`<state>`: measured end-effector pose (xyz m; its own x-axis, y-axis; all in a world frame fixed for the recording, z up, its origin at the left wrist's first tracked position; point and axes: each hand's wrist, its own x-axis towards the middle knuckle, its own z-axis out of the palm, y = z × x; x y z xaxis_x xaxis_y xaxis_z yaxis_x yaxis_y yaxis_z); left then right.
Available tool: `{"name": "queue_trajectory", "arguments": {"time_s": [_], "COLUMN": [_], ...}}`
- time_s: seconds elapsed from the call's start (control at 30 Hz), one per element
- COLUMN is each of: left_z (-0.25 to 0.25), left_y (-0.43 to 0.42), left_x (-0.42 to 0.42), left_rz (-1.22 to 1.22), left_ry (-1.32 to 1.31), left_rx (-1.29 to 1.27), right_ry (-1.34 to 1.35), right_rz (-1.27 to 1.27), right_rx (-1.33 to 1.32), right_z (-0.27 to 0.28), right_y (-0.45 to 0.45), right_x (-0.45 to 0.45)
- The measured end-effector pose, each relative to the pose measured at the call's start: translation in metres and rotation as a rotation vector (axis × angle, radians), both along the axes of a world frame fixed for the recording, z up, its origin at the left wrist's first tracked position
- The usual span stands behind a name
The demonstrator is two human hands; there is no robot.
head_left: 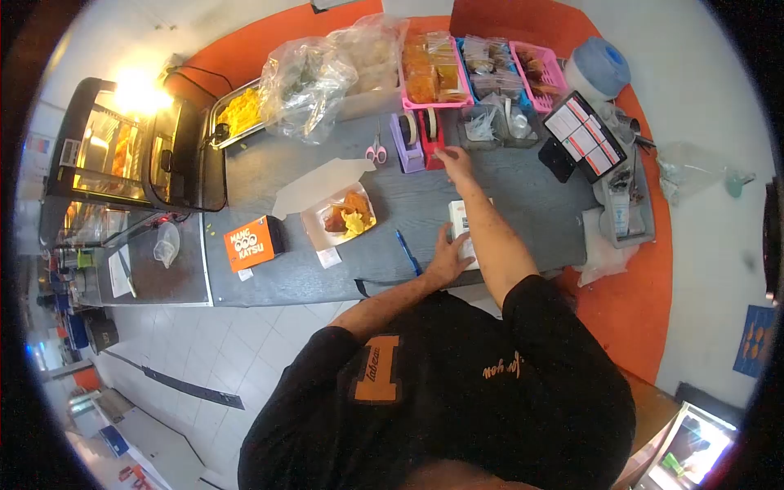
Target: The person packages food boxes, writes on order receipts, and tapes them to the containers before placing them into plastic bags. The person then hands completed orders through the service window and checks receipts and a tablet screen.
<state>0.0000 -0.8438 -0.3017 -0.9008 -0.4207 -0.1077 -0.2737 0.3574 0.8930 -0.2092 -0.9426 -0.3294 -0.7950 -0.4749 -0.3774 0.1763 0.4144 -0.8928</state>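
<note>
My left hand (447, 258) is at the counter's near edge, its fingers around the lower side of a small white box-shaped item (458, 214), partly hidden by my right forearm. My right hand (456, 166) reaches past it to the front end of a red tape dispenser (433, 151), fingertips pinched there; whatever they pinch is too small to see. Beside it stands a purple tape dispenser (409, 147). Left of my hands lie a blue pen (407, 252) and scissors (376, 153). An open food box (318, 228) holds fried pieces and yellow food.
A closed orange box (251, 245) sits left on the grey counter (327, 282). Behind are a tray of yellow food (238, 113), plastic bags (306, 90) and baskets of sachets (433, 69). A tablet (585, 135) stands right, a lit display warmer (122, 163) far left.
</note>
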Motion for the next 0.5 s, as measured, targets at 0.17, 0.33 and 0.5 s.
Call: {"name": "queue_trajectory", "arguments": {"time_s": [0.17,0.33,0.5], "left_z": [0.05,0.055,0.045], "left_y": [-0.015,-0.033,-0.029], "left_x": [0.006,-0.006,-0.005], "left_rz": [-0.138,-0.366,-0.388], "left_ry": [-0.176,-0.285,-0.271], "left_rx": [-0.443,-0.644,-0.623], "right_ry": [-0.109,-0.312,1.105], "right_rz": [0.077,-0.057,-0.011], "right_rx": [0.014,-0.266,0.13], "right_z": [0.03,0.023,-0.019], "right_y": [-0.012,0.007,0.017], "right_x": [0.0,0.007,0.007]}}
